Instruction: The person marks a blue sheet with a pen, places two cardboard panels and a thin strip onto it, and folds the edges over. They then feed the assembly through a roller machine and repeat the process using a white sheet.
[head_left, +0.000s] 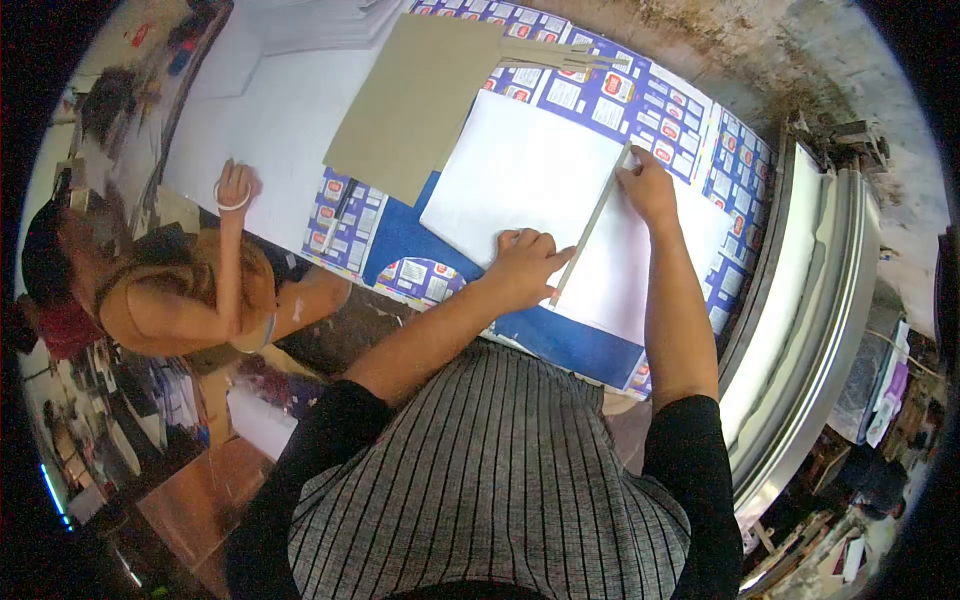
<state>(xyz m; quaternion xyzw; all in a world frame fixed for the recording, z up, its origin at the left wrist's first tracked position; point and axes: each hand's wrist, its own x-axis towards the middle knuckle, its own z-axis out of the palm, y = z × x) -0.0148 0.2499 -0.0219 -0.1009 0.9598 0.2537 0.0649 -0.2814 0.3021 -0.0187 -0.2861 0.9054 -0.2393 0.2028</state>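
Observation:
A narrow grey-brown cardboard strip [592, 226] lies slantwise between a white sheet [530, 170] on the left and another white sheet [640, 262] on the right. My right hand [650, 188] pinches the strip's far end between thumb and fingers. Near the strip's close end, my left hand [522, 268] rests on the left sheet, its fingers spread, with index finger and thumb reaching to the strip's edge. Under the sheets is a blue board [425, 232].
A grey-brown cardboard sheet [420, 105] lies at left, with more thin strips [555, 55] behind it. Printed purple sheets [670, 125] cover the table. Another person's hand [236, 185] rests on large white paper [290, 130]. A metal-edged machine [800, 330] stands at right.

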